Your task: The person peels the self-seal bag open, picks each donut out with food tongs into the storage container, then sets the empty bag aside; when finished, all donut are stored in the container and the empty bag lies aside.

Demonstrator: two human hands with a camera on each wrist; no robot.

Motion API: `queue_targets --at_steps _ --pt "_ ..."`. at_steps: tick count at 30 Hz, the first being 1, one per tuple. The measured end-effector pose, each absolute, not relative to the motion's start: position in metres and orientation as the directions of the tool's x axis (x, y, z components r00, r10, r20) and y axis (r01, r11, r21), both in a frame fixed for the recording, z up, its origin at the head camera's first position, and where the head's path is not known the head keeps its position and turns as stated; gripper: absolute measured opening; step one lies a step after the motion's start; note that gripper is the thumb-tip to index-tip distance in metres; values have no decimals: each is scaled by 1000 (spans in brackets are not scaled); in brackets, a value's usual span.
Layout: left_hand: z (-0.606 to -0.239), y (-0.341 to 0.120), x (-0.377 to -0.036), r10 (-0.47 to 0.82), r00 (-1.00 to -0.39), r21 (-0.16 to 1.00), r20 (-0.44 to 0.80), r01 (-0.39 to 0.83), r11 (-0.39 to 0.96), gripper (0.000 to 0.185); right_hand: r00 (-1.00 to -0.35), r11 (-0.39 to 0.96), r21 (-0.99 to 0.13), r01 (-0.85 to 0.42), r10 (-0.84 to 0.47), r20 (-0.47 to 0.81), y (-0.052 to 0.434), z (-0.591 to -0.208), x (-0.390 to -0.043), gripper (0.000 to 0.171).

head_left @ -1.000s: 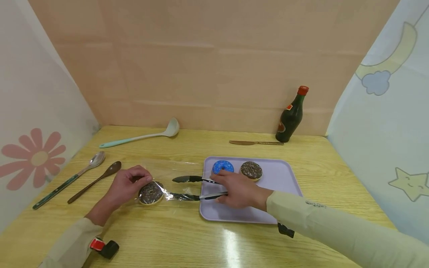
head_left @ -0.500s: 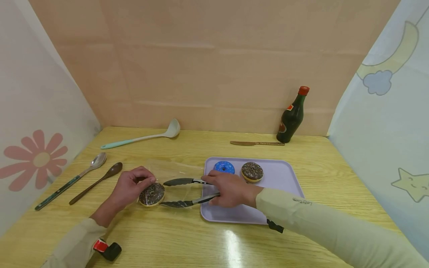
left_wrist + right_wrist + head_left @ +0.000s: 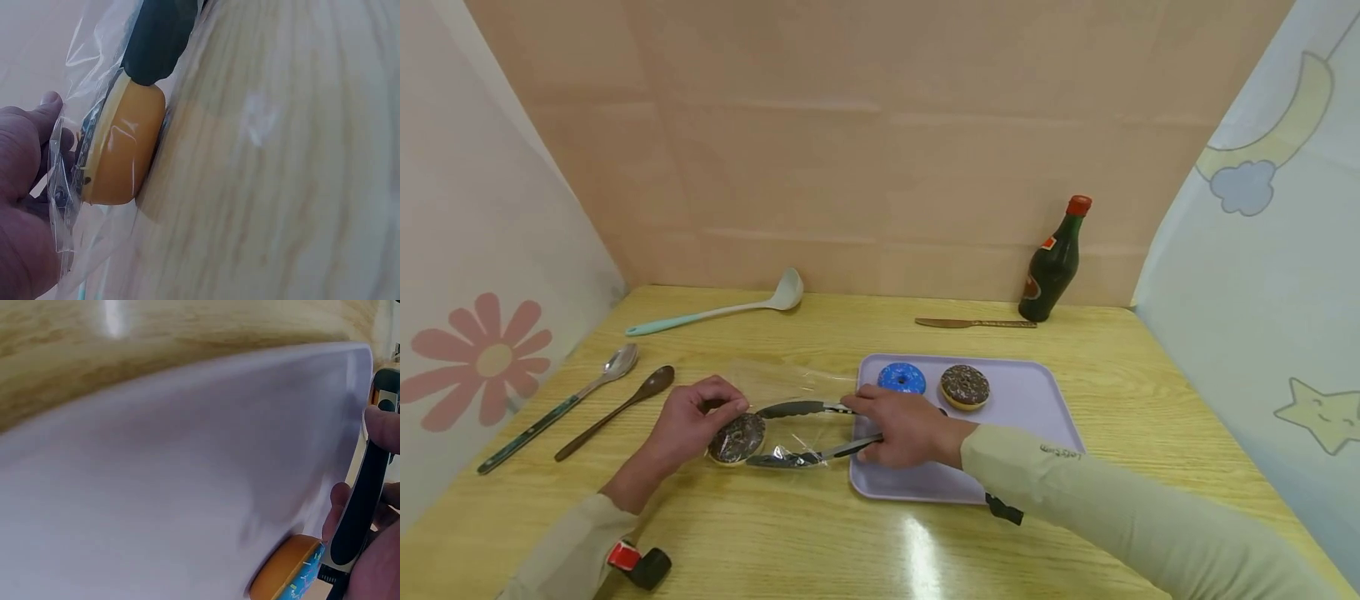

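My left hand (image 3: 692,421) pinches the edge of a clear plastic bag (image 3: 808,381) lying left of the tray. Inside the bag is a chocolate-topped donut (image 3: 737,437), just beside my left fingertips. My right hand (image 3: 904,425) grips black-and-silver tongs (image 3: 792,408), whose spread arms reach leftward into the bag. Their tips stand at the donut's right side, one at the back and one at the front. In the left wrist view, a dark tong tip (image 3: 161,44) meets the donut's orange side (image 3: 125,147). The right wrist view shows the tongs' handle (image 3: 359,512) in my hand.
On the lilac tray (image 3: 1026,408) lie a blue donut (image 3: 902,377) and another chocolate donut (image 3: 965,387). Behind are a ladle (image 3: 785,292), a knife (image 3: 973,323) and a dark bottle (image 3: 1052,271). A metal spoon (image 3: 620,362) and a wooden spoon (image 3: 655,382) lie at left.
My right hand has moved left with the tongs, bringing their tips from right of the bagged donut up to its side. The tong arms have spread wider. My left hand stays nearly still.
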State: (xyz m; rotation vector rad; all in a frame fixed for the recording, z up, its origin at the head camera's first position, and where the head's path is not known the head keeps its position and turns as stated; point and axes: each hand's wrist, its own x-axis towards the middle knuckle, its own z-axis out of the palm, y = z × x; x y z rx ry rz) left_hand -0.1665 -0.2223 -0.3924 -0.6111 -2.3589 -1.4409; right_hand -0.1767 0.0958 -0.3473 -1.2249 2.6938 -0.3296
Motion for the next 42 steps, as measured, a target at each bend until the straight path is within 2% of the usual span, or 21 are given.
queue_targets --at_steps 8,14,24,30,36,42 --pt "-390 -223 -166 208 -857 745 471 513 426 11 -664 642 -262 -721 -747 -4 105 -348 -169 66" --pt "-390 -224 -166 198 -863 744 465 502 441 11 -712 678 -294 -674 -702 16 121 -352 -161 67" --pt "-388 -229 -164 186 -868 718 459 487 498 6 -764 704 -318 -635 -634 121 159 -362 -143 73" --pt "-382 -230 -160 178 -864 702 472 490 518 7 -790 723 -328 -608 -591 162 180 -364 -130 66" --pt "-361 -222 -143 170 -856 678 488 494 543 8 -799 721 -350 -598 -570 189 201 -366 -118 65" --pt "-362 -224 -143 160 -860 685 485 487 541 8 -805 709 -385 -590 -555 212 222 -364 -103 64"
